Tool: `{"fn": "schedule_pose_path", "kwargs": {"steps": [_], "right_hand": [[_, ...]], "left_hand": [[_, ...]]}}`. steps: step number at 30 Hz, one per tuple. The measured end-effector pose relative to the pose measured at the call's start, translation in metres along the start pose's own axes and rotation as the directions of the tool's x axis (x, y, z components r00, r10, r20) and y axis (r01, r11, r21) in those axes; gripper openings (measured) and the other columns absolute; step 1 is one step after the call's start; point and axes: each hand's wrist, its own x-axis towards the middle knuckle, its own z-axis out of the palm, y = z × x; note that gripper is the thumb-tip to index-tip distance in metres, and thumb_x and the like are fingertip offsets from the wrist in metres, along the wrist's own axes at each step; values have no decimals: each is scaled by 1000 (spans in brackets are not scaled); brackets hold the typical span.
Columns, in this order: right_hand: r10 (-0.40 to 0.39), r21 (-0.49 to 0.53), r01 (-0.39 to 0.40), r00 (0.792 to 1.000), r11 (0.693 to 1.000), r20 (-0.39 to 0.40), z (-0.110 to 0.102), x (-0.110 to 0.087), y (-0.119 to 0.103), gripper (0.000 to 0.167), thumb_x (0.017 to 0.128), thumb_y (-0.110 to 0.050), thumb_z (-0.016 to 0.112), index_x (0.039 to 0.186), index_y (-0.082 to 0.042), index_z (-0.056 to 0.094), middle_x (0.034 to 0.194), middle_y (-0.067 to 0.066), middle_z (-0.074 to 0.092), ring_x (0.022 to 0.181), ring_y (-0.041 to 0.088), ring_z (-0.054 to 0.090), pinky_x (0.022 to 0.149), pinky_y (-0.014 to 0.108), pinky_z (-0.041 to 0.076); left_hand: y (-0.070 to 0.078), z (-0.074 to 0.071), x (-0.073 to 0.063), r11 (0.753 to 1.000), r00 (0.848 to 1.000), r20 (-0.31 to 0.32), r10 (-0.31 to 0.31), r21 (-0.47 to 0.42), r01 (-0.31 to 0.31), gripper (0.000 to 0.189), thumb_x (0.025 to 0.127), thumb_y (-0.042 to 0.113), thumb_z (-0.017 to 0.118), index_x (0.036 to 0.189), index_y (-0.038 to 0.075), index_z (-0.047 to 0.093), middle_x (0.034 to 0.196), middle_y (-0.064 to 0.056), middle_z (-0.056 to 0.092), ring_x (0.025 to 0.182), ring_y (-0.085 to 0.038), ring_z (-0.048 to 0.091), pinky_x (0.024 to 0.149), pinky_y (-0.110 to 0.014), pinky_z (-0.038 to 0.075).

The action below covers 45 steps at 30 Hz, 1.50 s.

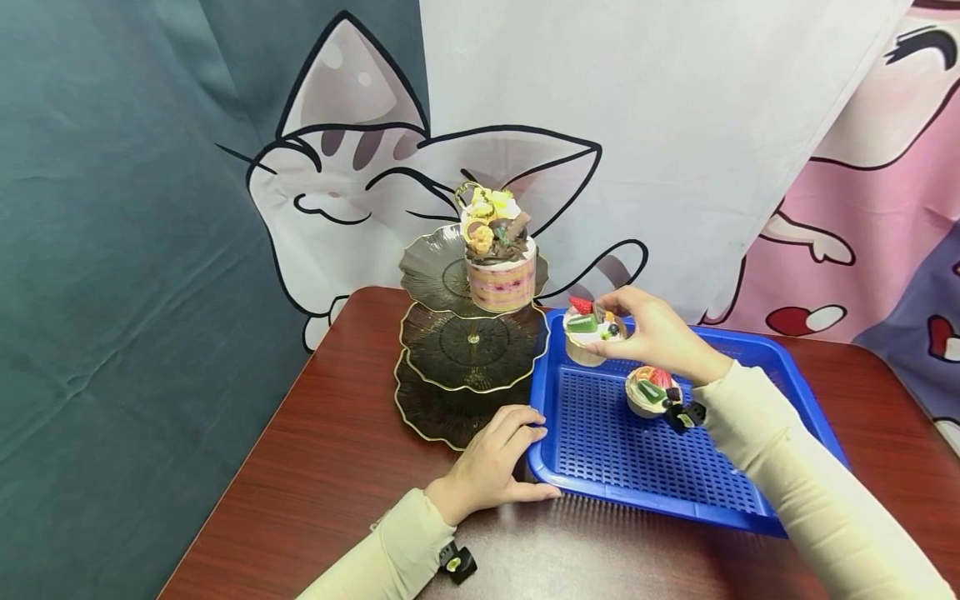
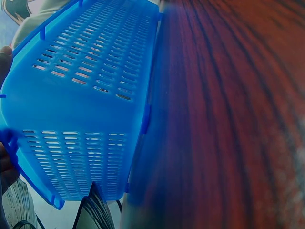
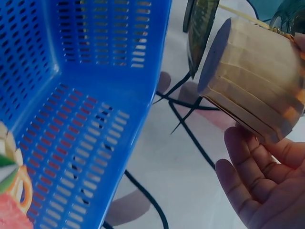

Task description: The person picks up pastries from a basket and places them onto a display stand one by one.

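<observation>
Pinches a fruit-topped cupcake (image 1: pixel 591 335) with the right hand (image 1: pixel 658 333), parting thumb and fingers only as far as the round cup's width. Holds it raised at the far-left corner of the blue basket (image 1: pixel 622 462). Shows, from the right wrist, a pale tan wrapper, pleated and tapering to a flat round base; on top, white cream with glossy red, green and dark fruit. Rests the left hand (image 1: pixel 491 458) at the basket's left end, with fingers on the rim and thumb spread apart along the near edge; cannot tell how firmly.

Inside the basket, of smooth plastic pierced with rows of slots: a second cupcake (image 1: pixel 654 392), round, pale, heaped with red, green and dark fruit. Beside the basket, on a reddish wood-grain table (image 1: pixel 300 483): a three-tier stand (image 1: pixel 450 342) of dark see-through plates with scalloped, gold-lined edges. On its top plate: a tall cylindrical cake (image 1: pixel 501 285), layered yellow and pink under ruffled chocolate. Behind: a creased cloth backdrop (image 1: pixel 525 83) with a black-outlined cat.
</observation>
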Motion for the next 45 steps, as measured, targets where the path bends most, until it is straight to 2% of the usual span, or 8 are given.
{"fn": "schedule_pose_path", "kwargs": {"steps": [7,17,25,31,38,45], "right_hand": [[-43,8,43,999,999,-18,7,6,-10,54,72,-25,82,116,-1,61,104,11,64,97,26,60,85,44,50],[-55,49,55,998,997,-12,11,13,-23,56,71,-25,83,117,-1,61,107,12,63,98,26,60,86,45,51],[-71,89,69,997,994,13,19,19,-35,57,72,-27,83,119,-3,61,110,9,63,99,23,62,81,40,52],[-94,76,93,996,993,4,28,27,-47,58,72,-31,82,118,-4,61,107,8,63,95,21,61,77,35,52],[-115,98,114,993,989,3,43,36,-60,55,71,-32,83,113,-4,62,103,9,64,89,20,59,74,37,53],[-125,149,121,992,981,19,56,42,-72,58,71,-31,84,118,-8,59,107,8,65,94,20,61,78,35,53]], "left_hand": [[-1,1,0,1000,1000,-5,4,-2,-4,68,59,55,85,97,3,63,113,-8,58,110,-23,55,102,-29,45],[1,0,1,1000,1000,-8,6,-4,-6,68,58,54,86,98,4,62,111,-10,60,111,-22,54,102,-29,45],[1,0,1,1000,1000,-11,9,-3,-9,68,59,55,85,98,4,62,113,-8,58,110,-22,54,102,-28,45],[0,0,0,1000,1000,-21,9,-1,-9,68,59,54,86,97,3,62,113,-8,58,109,-23,55,101,-28,45],[0,0,0,1000,1000,-21,15,-5,-15,67,61,54,85,97,3,61,112,-10,59,110,-22,53,102,-28,45],[0,0,1,1000,1000,-17,12,-5,-12,68,60,54,85,98,3,62,111,-11,60,109,-21,53,101,-27,45]]}}
